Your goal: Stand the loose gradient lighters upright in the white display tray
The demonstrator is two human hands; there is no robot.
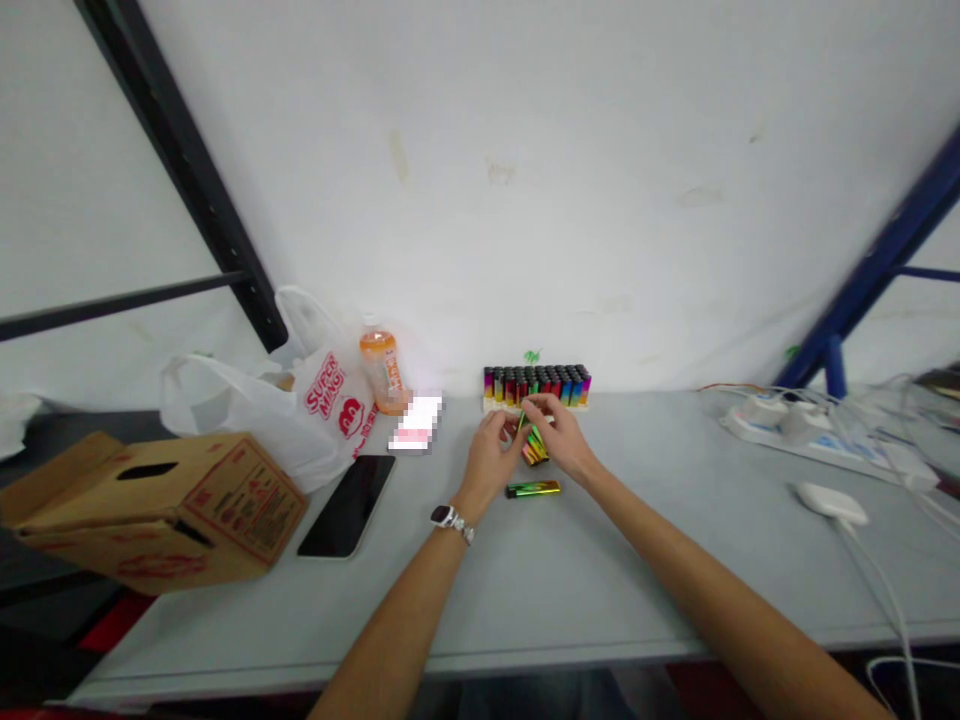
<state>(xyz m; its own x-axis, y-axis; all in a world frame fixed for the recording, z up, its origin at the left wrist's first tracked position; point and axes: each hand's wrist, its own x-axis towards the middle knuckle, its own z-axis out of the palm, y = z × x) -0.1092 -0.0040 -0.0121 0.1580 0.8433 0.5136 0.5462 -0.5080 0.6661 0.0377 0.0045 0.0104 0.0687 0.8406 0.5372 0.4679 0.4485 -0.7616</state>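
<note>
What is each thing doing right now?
Left hand: shut on handful of lighters.
Right hand: gripping them too.
Single lighter: lying flat, apart.
Lighter tray: full, lighters upright.
Phone: screen dark.
Bottle: upright, capped.
Cardboard box: closed.

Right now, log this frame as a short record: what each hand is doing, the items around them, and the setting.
left hand: on a small bunch of lighters, wristwatch on that wrist
right hand: gripping the same bunch from the other side
loose item: one lighter lying flat on the table, just nearer than the hands
behind hands: tray of lighters standing upright against the wall
left side: phone, cardboard box, plastic bag, bottle
right side: power strip with cables
</note>
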